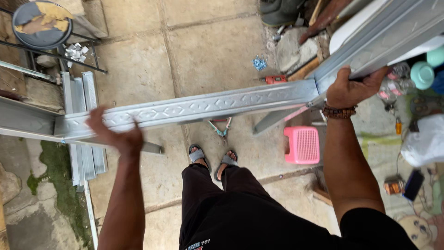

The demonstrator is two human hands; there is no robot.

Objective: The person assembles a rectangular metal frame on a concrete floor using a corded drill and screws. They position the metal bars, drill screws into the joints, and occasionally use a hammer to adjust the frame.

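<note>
Head view, looking straight down past black trousers to sandalled feet (212,157) on a tiled floor (203,51). A long embossed steel channel (194,107) runs across the frame at about chest height, left end low, right end a bit higher. At the right it meets a wider steel beam (379,39) that slants up to the top right corner.

Left hand (115,134) is under the channel near its left end, palm up, fingers spread wide and blurred; it touches the lower edge but isn't wrapped around, so more a prop than a clamp. Right hand (354,88), bead bracelet (340,111) on the wrist, is closed over the lower edge of the beam just right of the joint, fingers curled on top. So the channel spans between the two hands, most of its length clear of both.

On the floor below: pink stool (301,144), red drill (275,79), pile of blue screws (259,63), stack of spare channels (85,134) at the left, round stool (41,23) top left.
</note>
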